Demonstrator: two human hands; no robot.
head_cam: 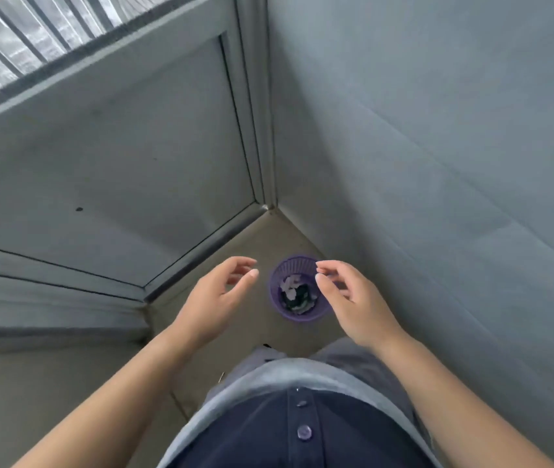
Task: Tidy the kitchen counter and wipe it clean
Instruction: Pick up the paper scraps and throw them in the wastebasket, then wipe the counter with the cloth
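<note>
Left hand [216,298] and right hand [353,298] hover, fingers loosely spread and empty, above round purple slatted plastic wastebasket [297,288] holding crumpled scraps.

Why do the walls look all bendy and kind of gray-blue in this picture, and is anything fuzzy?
Head view: the wide-angle lens bends the straight wall and door lines outward; the light is soft, cool and even, with no hard shadows or glare; the purple bin and both open hands, left hand and right hand, look slightly soft.
</note>
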